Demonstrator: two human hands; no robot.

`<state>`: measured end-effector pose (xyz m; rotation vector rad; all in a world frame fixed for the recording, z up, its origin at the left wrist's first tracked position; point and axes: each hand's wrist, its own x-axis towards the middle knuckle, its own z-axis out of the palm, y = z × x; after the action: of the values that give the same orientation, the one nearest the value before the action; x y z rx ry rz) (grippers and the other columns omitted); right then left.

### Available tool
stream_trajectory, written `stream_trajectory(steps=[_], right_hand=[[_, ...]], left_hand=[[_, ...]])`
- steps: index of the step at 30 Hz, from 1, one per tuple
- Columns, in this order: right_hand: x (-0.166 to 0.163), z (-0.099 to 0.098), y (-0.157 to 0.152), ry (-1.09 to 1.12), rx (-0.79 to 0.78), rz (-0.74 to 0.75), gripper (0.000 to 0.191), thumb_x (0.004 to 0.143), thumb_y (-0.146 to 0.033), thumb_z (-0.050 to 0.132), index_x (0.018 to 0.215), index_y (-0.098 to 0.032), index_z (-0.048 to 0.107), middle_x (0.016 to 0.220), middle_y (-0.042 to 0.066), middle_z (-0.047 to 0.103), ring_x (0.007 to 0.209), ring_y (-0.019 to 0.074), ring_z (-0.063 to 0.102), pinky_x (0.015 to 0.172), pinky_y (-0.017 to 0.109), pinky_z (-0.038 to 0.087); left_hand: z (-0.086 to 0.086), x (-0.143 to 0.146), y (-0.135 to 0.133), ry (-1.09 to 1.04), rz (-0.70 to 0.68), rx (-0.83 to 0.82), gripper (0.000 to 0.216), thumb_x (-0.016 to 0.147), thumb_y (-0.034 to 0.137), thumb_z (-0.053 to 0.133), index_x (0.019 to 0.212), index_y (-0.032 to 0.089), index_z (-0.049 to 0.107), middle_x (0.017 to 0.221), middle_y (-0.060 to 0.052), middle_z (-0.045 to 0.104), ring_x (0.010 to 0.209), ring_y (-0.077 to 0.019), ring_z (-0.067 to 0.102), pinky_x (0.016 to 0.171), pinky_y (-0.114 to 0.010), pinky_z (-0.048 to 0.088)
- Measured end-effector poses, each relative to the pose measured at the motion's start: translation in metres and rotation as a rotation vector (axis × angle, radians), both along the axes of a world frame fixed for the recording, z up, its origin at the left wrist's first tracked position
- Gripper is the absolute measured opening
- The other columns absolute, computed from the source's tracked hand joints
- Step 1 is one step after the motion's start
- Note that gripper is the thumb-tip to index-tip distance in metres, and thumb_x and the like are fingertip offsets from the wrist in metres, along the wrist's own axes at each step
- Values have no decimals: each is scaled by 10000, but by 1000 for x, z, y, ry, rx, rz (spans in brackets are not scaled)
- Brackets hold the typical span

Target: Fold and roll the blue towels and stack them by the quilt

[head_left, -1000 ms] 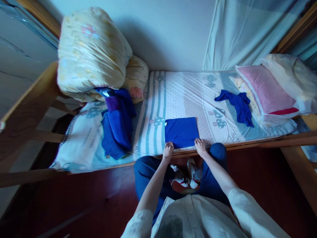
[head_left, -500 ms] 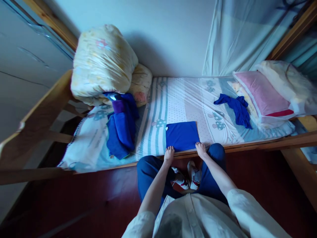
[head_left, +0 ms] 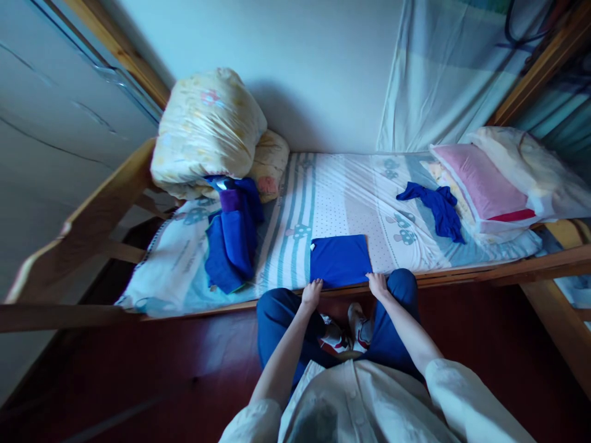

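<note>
Pale buttoned shirt (head_left: 369,394), blue trousers (head_left: 278,317)

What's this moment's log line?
blue cloth: flat on bed | left hand: at its near-left corner | right hand: at its near-right corner

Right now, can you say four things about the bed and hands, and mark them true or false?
1. The left hand and right hand are at the near corners of the flat blue cloth. True.
2. The crumpled blue cloth lies left of the flat one. False: it lies to its right.
3. A white tag shows on that flat cloth. True.
4. The pink pillow is on the floor. False: it is on the bed.
</note>
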<state>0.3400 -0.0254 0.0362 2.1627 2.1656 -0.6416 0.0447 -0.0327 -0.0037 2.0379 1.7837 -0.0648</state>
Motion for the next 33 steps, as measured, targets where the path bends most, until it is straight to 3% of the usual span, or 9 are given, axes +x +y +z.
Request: stream_trajectory(steps=[7, 11, 15, 21, 33], right_hand=[[12, -22, 30, 257, 95, -139, 320, 923, -215, 556, 1182, -175, 742, 1148, 115, 777, 1072, 233, 720, 960, 316, 532], [14, -40, 42, 359, 133, -219, 327, 917, -327, 537, 1092, -136, 737, 1018, 130, 791, 915, 236, 730, 831, 315, 565], [16, -55, 49, 398, 158, -296, 296, 870, -384, 556, 907, -149, 733, 898, 121, 784, 826, 237, 703, 765, 304, 550], [20, -65, 56, 396, 127, -357, 283, 834, -404, 585, 767, -161, 714, 785, 83, 767, 744, 205, 667, 717, 265, 518], [13, -64, 58, 304, 73, -390, 174, 835, -292, 647, 800, -155, 747, 879, 113, 792, 813, 222, 694, 750, 266, 497]], left_hand=[[8, -25, 29, -153, 258, -27, 367, 922, 134, 529, 1248, 157, 697, 1190, -128, 750, 1130, -219, 700, 997, -296, 515], [6, -33, 41, -224, 415, -36, 334, 955, 281, 556, 1223, 136, 691, 1087, -120, 779, 1040, -222, 732, 911, -297, 550], [1, -37, 44, -265, 521, -48, 303, 952, 321, 559, 1151, 146, 706, 1011, -109, 791, 990, -219, 744, 859, -287, 554], [-9, -37, 48, -277, 612, -60, 273, 914, 329, 585, 1065, 151, 727, 948, -118, 789, 972, -243, 741, 869, -322, 544], [-13, -32, 49, -297, 689, -81, 286, 914, 349, 578, 1014, 130, 732, 978, -144, 787, 1019, -290, 732, 903, -364, 535]])
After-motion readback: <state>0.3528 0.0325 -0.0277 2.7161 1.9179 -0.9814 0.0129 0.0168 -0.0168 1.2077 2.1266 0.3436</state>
